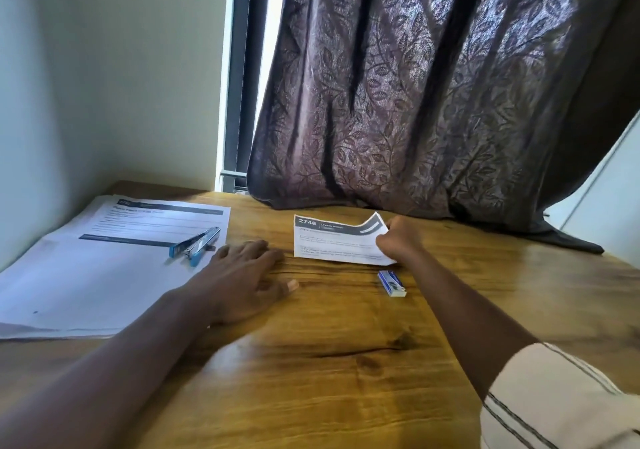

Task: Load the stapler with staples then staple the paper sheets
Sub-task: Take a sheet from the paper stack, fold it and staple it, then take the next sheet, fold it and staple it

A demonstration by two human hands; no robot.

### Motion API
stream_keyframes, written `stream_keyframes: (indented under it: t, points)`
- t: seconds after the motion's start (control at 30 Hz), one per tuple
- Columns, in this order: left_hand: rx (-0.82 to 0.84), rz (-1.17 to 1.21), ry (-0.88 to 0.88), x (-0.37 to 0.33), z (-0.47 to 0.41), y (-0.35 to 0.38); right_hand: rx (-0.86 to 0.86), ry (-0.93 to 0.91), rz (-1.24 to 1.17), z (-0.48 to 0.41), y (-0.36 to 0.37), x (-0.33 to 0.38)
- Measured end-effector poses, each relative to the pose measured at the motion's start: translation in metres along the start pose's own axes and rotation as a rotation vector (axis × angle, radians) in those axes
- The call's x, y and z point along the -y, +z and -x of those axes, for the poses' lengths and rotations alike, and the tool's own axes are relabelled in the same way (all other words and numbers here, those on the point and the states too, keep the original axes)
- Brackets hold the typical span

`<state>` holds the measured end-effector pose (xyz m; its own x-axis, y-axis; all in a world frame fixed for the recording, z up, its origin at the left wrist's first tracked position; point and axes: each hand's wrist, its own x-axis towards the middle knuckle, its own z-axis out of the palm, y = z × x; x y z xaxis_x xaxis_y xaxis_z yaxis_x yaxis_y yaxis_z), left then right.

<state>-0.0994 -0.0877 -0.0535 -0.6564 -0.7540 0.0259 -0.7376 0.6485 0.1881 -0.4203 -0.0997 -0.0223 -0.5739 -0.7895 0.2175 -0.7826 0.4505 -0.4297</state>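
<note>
A blue and silver stapler lies hinged open on a stack of printed paper sheets at the left of the wooden table. My left hand rests flat on the table just right of the stack, fingers spread, holding nothing. A smaller folded printed sheet lies at the table's middle back, and my right hand pinches its lifted right edge. A small blue and white staple box lies on the table just in front of that sheet, near my right forearm.
A dark patterned curtain hangs down onto the back of the table behind the small sheet. A pale wall borders the table on the left. A window frame shows beside the curtain.
</note>
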Motion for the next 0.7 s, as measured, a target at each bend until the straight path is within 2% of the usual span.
stream_keyframes:
  t: [0.13, 0.23, 0.3, 0.37, 0.47, 0.53, 0.7]
  points:
    - [-0.003, 0.013, 0.006, 0.003, -0.001, 0.002, 0.028, -0.017, 0.163, 0.0, 0.005, -0.004]
    - [0.008, 0.048, -0.016, -0.005, 0.003, -0.005, -0.084, -0.036, 0.222, 0.008, -0.003, 0.003]
    - [-0.034, 0.101, -0.024, -0.009, 0.006, -0.01, -0.205, -0.162, 0.142, 0.025, -0.008, 0.016]
    - [-0.186, 0.079, -0.009, -0.009, 0.008, -0.016, -0.224, -0.315, -0.024, 0.049, -0.009, 0.036]
    - [-0.469, -0.066, -0.063, 0.002, 0.01, -0.024, -0.083, -0.485, -0.275, 0.089, 0.005, 0.068]
    - [-0.575, -0.127, -0.174, 0.012, 0.013, -0.029, 0.008, -0.584, -0.325, 0.112, 0.02, 0.084]
    - [-0.518, -0.092, -0.465, 0.042, 0.024, -0.033, 0.184, -0.633, -0.33, 0.145, 0.059, 0.115]
